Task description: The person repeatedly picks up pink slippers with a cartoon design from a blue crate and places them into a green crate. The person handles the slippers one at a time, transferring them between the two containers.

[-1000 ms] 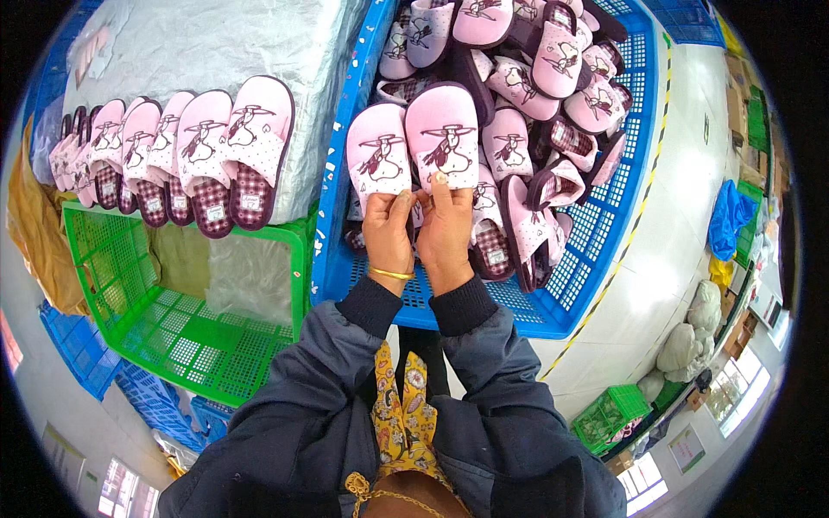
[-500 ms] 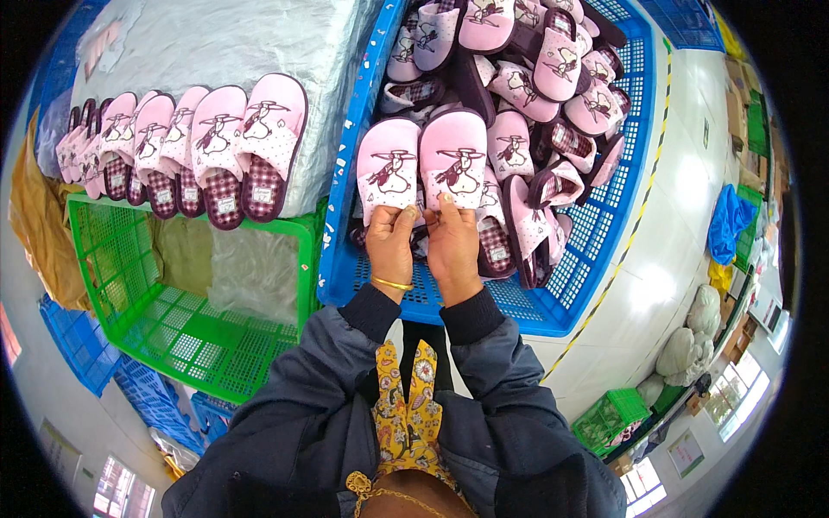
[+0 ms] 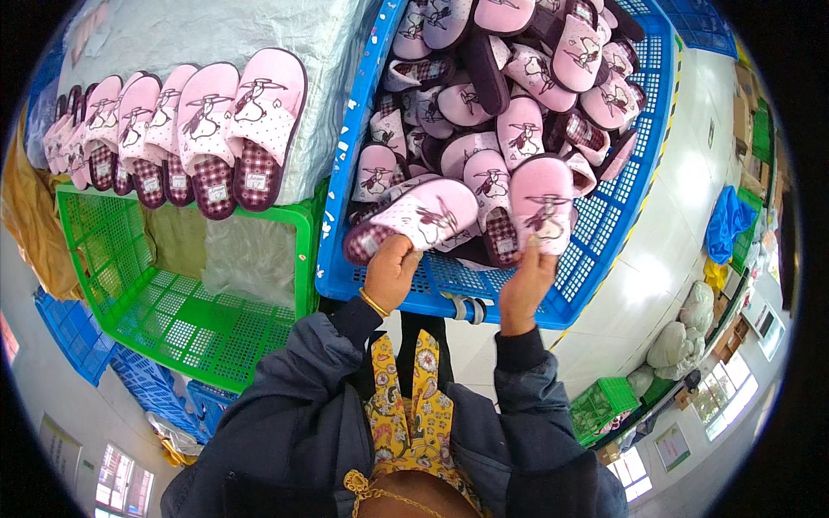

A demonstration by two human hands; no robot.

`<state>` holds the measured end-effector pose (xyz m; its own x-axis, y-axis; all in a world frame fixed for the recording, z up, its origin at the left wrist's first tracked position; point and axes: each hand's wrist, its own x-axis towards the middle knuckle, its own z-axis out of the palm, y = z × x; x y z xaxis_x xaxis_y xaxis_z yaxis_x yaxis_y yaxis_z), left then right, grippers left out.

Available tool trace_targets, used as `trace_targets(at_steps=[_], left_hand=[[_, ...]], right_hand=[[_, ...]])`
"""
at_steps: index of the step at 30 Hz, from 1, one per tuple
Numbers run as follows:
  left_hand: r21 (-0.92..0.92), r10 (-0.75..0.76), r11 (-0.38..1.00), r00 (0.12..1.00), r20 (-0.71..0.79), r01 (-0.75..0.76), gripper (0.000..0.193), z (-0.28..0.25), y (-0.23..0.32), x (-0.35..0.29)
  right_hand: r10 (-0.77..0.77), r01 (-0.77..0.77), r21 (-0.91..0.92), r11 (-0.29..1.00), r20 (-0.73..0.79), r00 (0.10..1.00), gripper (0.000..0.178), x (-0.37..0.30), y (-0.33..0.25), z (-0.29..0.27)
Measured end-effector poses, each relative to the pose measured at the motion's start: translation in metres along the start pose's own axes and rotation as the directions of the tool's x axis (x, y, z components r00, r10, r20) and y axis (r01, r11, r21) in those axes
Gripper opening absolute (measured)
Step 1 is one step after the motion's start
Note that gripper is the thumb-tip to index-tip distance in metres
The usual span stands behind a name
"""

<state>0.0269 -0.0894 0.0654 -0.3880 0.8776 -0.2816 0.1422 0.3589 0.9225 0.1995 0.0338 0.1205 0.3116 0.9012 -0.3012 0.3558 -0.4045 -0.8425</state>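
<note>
Split apart since prev. frame: tilted slipper (image 3: 429, 216) pinched in L hand (image 3: 390, 276), straight slipper (image 3: 543, 197) pinched in R hand (image 3: 525, 293), both mid-frame over blue basket (image 3: 563, 287); fingertips behind them hidden. Basket's far end cut off at top edge. Slipper row (image 3: 205, 121), upper L: white insole labels (image 3: 256, 181), print too small to read.

Pink slippers (image 3: 542, 197), maroon-white checked insoles (image 3: 258, 164); blue basket (image 3: 343, 173), green basket (image 3: 304, 259).
</note>
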Motion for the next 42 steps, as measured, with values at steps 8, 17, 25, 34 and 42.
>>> trace_targets(at_steps=[8,17,25,34,42], left_hand=[[0.291,-0.003,0.953,0.955,0.296,-0.087,0.01,-0.025,-0.049,0.006],[0.077,-0.004,0.997,0.909,0.418,-0.032,0.012,-0.02,-0.08,0.011],[-0.007,0.038,0.999,0.901,0.432,-0.039,0.021,-0.017,-0.086,0.01],[0.003,0.109,0.993,0.948,0.299,-0.116,0.018,-0.026,-0.063,0.008],[-0.165,-0.251,0.95,0.964,0.09,0.263,0.02,-0.013,0.023,-0.039]], right_hand=[[-0.191,0.198,-0.171,0.965,0.056,0.98,0.031,0.007,-0.004,-0.007],[-0.273,0.799,-0.174,0.575,0.88,0.389,0.034,0.115,0.106,0.285],[0.178,0.906,-0.316,0.282,0.945,0.274,0.051,0.148,0.162,0.352],[-0.246,0.857,-0.212,0.47,0.901,0.358,0.041,0.14,0.105,0.238],[-0.245,0.365,-0.128,0.922,0.535,0.808,0.024,0.077,-0.06,0.117]])
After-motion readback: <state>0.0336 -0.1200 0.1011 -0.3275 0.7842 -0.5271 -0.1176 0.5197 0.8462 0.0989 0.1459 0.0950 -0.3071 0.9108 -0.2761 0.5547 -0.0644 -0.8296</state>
